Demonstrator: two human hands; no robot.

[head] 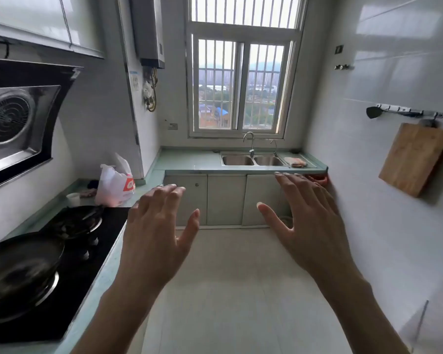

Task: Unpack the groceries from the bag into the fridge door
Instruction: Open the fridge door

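Observation:
A white plastic grocery bag (115, 186) with an orange-red logo stands on the green counter (149, 185) at the left, beyond the stove. My left hand (155, 231) is held out in mid-air with its fingers spread, right of the bag and apart from it. My right hand (308, 223) is also spread in the air, palm down, over the floor. Neither hand holds anything. No fridge is in view.
A black gas hob (87, 254) with a dark wok (18, 267) fills the left counter. A small white cup (73, 199) stands beside the bag. A double sink (252, 160) lies under the window. A wooden cutting board (414, 158) hangs on the right wall.

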